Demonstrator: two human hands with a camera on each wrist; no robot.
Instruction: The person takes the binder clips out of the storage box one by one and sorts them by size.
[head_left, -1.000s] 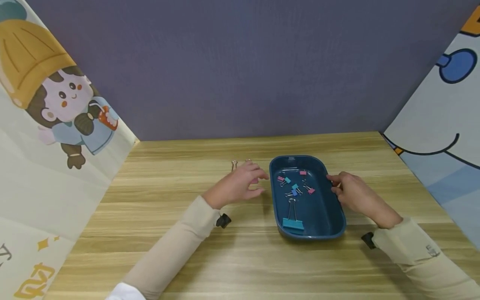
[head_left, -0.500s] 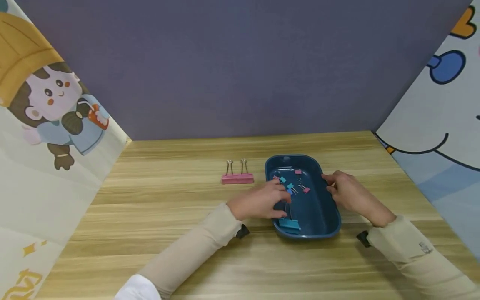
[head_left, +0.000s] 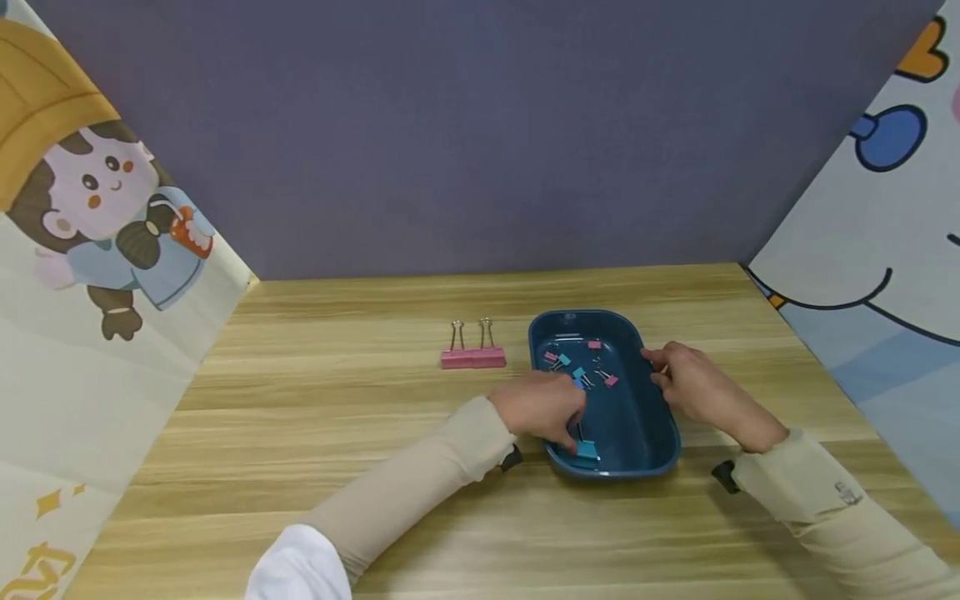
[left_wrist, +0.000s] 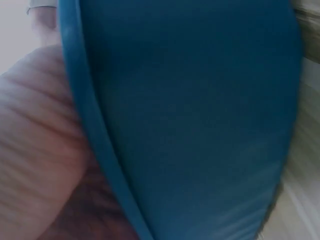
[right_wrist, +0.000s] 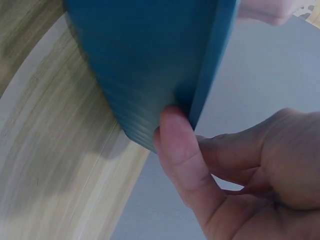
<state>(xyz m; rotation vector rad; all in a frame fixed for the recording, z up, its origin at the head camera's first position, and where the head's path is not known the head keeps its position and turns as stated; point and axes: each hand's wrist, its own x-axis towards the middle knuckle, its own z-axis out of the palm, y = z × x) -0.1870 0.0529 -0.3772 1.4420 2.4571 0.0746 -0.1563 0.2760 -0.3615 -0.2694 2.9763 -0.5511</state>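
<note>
On the wooden table, two pink binder clips lie side by side to the left of the dark blue tray. The left hand reaches over the near left rim into the tray, its fingers curled down at the large teal binder clip; if they already pinch it, I cannot tell. Small pink and teal clips are scattered further back in the tray. The right hand pinches the right rim, thumb against the outer wall. To do this well, I think the right hand should keep the tray steady while the left one takes the clip by its body.
</note>
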